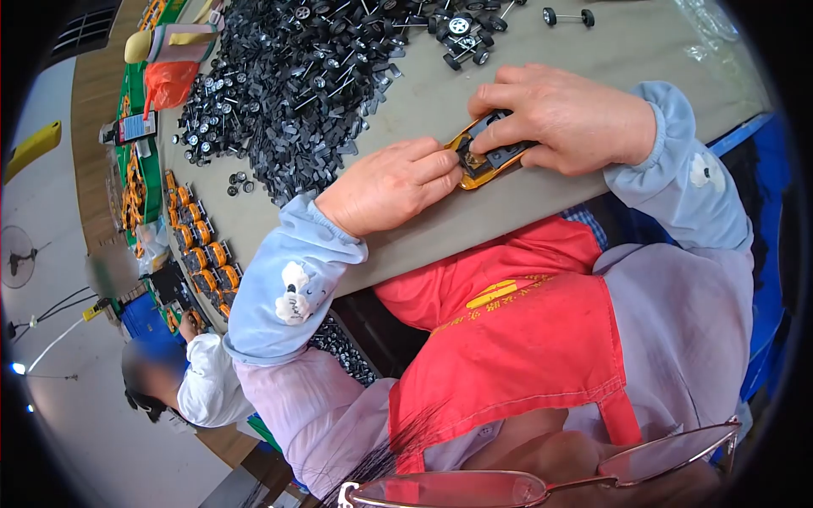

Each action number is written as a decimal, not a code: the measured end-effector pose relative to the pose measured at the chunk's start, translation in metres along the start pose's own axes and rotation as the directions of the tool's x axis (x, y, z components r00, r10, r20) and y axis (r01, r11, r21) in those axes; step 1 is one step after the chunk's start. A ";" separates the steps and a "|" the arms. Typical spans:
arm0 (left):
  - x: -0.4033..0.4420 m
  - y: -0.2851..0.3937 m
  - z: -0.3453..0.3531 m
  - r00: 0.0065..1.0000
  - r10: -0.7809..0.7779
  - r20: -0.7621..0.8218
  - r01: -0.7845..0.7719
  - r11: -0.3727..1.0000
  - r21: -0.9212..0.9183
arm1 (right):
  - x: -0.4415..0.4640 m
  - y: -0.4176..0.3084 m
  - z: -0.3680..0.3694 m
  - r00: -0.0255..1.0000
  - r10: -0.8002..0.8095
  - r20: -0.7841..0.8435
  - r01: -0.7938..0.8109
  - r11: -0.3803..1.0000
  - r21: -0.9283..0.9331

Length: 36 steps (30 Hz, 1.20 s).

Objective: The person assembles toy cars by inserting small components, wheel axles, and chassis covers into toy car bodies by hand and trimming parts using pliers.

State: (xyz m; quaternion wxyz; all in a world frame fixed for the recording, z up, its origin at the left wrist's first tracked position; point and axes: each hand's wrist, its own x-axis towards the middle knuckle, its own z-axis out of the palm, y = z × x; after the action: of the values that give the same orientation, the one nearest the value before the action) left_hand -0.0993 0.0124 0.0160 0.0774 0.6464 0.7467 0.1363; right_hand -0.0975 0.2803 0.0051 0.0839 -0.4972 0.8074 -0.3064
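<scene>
Car [477, 176] Being Held at Both Ends

Left hand [394, 182], nearly closed, is pinching one end; right hand [563, 118], half open with fingers bent, is holding the other. Black parts [288, 102] (a broad heap) are lying beyond the left.

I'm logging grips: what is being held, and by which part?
A yellow toy car body: the left hand grips one end, the right hand the other, fingers over its black part.
</scene>
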 end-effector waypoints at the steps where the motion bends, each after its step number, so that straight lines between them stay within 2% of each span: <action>1: -0.001 0.003 0.000 1.000 0.001 -0.005 -0.001 1.000 0.007 | 0.000 0.000 0.001 1.000 0.001 0.000 -0.001 1.000 0.007; 5: -0.009 0.015 0.003 1.000 0.012 0.022 -0.013 1.000 0.017 | 0.006 -0.009 0.002 0.999 -0.006 0.044 0.005 1.000 0.008; 8: -0.022 0.022 0.006 1.000 0.028 0.005 -0.029 0.998 0.051 | 0.014 -0.017 0.008 0.998 -0.063 0.010 0.063 0.998 -0.011; 11: -0.032 0.024 -0.001 0.996 -0.048 0.077 0.041 0.995 0.092 | 0.022 -0.025 0.014 0.999 -0.024 0.029 0.024 1.000 -0.019; 13: -0.046 0.032 0.006 0.982 -0.166 -0.087 0.167 0.986 0.007 | 0.025 -0.029 0.017 0.999 -0.035 0.020 0.036 0.998 -0.059; 15: -0.066 0.043 0.013 0.928 -0.310 -0.207 0.300 0.951 -0.080 | 0.026 -0.031 0.020 0.999 -0.038 -0.001 0.038 0.996 -0.081; 18: -0.095 0.071 0.022 0.698 -0.459 -0.550 0.538 0.842 -0.020 | 0.025 -0.033 0.020 1.000 0.006 -0.011 -0.007 0.998 -0.061; 19: -0.104 0.083 0.026 0.541 -0.584 -0.605 0.672 0.733 -0.106 | 0.025 -0.036 0.016 0.999 0.034 0.013 -0.034 0.999 -0.042; 22: -0.134 0.111 0.034 0.181 -0.731 -0.658 0.883 0.415 -0.219 | 0.026 -0.037 0.015 0.999 0.054 0.008 -0.053 0.998 -0.016; 23: -0.143 0.120 0.036 0.062 -0.810 -0.583 0.888 0.311 -0.338 | 0.025 -0.037 0.017 0.999 0.053 -0.002 -0.053 0.999 -0.006; 26: -0.153 0.126 0.052 -0.056 -0.838 -0.543 0.865 0.231 -0.445 | 0.024 -0.042 0.009 0.996 0.085 0.020 -0.085 0.996 -0.018; 27: -0.154 0.123 0.055 0.000 -0.829 -0.559 0.908 0.234 -0.347 | 0.022 -0.041 0.008 0.995 0.096 0.005 -0.096 0.995 -0.002; 30: -0.149 0.108 0.055 0.129 -0.764 -0.632 0.912 0.341 -0.227 | 0.008 -0.042 0.005 0.987 0.157 -0.043 -0.155 0.987 0.039; 31: -0.147 0.102 0.056 0.157 -0.764 -0.626 0.902 0.369 -0.224 | 0.004 -0.041 0.006 0.982 0.179 -0.057 -0.176 0.983 0.053; 34: -0.143 0.095 0.053 0.131 -0.830 -0.542 0.898 0.331 -0.291 | -0.004 -0.040 0.009 0.970 0.224 -0.091 -0.222 0.975 0.024; 35: -0.141 0.098 0.050 0.137 -0.833 -0.536 0.886 0.345 -0.309 | -0.005 -0.039 0.011 0.969 0.227 -0.099 -0.229 0.973 -0.013; 36: -0.133 0.102 0.046 0.191 -0.808 -0.557 0.846 0.423 -0.325 | -0.005 -0.038 0.013 0.968 0.226 -0.109 -0.232 0.972 -0.043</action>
State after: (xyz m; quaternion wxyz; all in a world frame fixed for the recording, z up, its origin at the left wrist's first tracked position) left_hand 0.0309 -0.1010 -0.0051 -0.1402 0.0535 0.9527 0.2642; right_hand -0.0601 0.2672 0.0158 0.0630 -0.3864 0.8708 -0.2973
